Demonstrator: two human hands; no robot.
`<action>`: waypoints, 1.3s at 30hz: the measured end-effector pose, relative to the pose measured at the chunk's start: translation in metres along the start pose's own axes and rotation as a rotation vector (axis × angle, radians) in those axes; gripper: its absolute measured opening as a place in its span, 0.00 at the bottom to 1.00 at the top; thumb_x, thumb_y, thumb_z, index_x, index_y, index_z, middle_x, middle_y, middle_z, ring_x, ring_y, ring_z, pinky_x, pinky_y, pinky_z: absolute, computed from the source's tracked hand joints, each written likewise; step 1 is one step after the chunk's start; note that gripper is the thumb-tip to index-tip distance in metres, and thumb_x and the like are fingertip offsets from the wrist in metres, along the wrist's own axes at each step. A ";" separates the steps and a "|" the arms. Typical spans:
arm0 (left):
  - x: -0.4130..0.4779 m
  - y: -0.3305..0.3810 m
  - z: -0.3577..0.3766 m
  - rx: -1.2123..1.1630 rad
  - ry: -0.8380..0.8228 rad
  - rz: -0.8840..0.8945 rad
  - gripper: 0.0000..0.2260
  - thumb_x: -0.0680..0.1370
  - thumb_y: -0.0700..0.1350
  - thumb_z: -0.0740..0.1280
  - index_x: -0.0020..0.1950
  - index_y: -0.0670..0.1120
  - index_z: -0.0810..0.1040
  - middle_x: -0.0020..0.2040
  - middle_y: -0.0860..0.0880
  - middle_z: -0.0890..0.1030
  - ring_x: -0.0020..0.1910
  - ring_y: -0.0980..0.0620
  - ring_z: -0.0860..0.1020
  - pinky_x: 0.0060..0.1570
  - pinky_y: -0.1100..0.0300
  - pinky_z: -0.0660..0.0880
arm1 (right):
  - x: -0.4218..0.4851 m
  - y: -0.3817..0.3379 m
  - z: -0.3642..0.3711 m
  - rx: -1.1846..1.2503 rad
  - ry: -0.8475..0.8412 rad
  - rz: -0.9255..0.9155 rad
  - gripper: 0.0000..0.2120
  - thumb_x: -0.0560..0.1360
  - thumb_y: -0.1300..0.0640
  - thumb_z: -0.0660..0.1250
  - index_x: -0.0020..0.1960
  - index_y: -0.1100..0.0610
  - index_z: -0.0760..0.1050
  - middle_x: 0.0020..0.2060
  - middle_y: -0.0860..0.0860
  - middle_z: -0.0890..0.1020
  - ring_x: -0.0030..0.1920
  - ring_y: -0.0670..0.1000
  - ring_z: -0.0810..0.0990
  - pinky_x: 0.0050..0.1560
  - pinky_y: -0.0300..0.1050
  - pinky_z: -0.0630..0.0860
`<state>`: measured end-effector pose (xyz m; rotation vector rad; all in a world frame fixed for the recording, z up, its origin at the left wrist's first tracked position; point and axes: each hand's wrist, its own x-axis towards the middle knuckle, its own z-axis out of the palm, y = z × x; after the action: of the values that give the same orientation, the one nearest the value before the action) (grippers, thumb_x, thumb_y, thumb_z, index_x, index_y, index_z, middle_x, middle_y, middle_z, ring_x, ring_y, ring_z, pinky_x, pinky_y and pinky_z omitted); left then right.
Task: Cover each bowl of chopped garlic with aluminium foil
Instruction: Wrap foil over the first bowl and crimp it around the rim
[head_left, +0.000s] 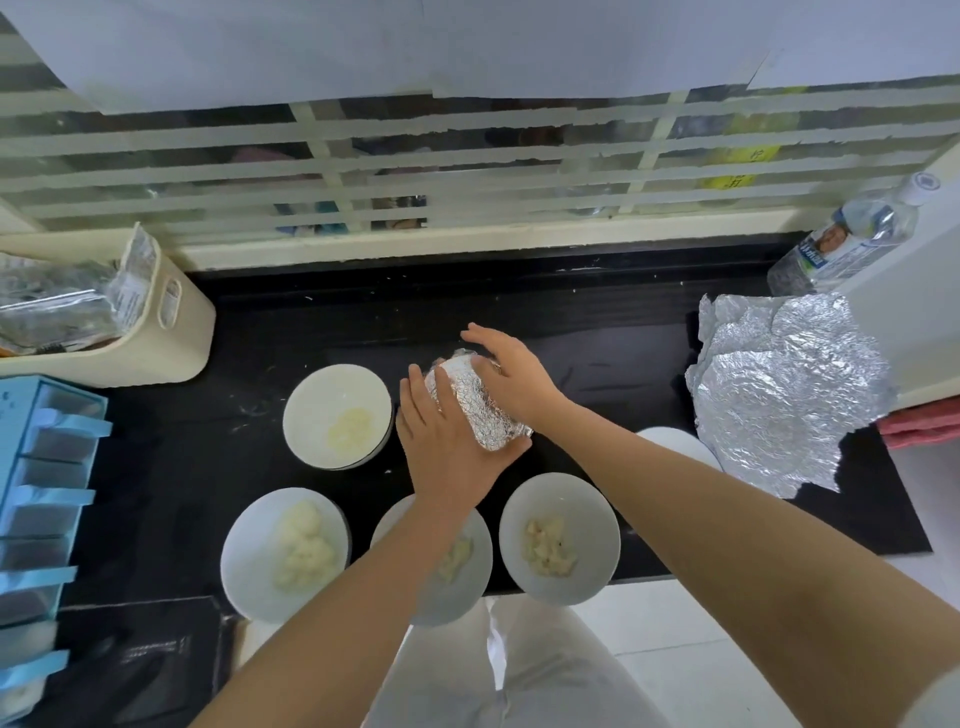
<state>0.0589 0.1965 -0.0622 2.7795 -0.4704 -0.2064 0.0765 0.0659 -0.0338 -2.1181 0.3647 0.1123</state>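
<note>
Left hand (447, 452) and right hand (511, 382) press, fingers flat, on one foil-wrapped bowl (475, 410) at mid bench (597, 322); four garlic bowls (558, 535) stand uncovered; task barely begun

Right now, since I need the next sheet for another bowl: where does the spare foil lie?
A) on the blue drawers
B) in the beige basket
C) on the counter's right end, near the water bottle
C: the crumpled spare foil sheets lie on the right end of the black counter, just in front of the water bottle.
</note>
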 end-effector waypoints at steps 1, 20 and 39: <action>-0.001 0.001 0.003 -0.027 -0.014 -0.023 0.58 0.61 0.78 0.63 0.78 0.39 0.57 0.78 0.35 0.57 0.76 0.35 0.58 0.71 0.41 0.63 | 0.003 0.001 0.005 -0.046 -0.042 -0.030 0.19 0.82 0.60 0.56 0.73 0.55 0.68 0.73 0.49 0.67 0.72 0.48 0.65 0.68 0.39 0.61; 0.028 -0.022 -0.023 0.173 -0.327 0.425 0.63 0.62 0.76 0.67 0.80 0.45 0.37 0.79 0.38 0.35 0.79 0.40 0.37 0.76 0.46 0.39 | -0.029 0.019 -0.003 0.297 0.075 0.285 0.23 0.83 0.56 0.56 0.77 0.52 0.58 0.75 0.48 0.64 0.74 0.48 0.62 0.70 0.42 0.60; 0.016 0.005 0.010 0.181 -0.077 0.208 0.53 0.63 0.77 0.52 0.79 0.44 0.56 0.77 0.38 0.59 0.75 0.37 0.61 0.63 0.36 0.66 | -0.042 0.056 -0.025 0.037 0.091 0.217 0.16 0.73 0.67 0.63 0.55 0.54 0.81 0.47 0.48 0.85 0.49 0.45 0.82 0.56 0.41 0.78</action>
<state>0.0701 0.1833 -0.0717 2.8774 -0.8300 -0.2337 0.0179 0.0256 -0.0556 -2.0463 0.6460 0.1341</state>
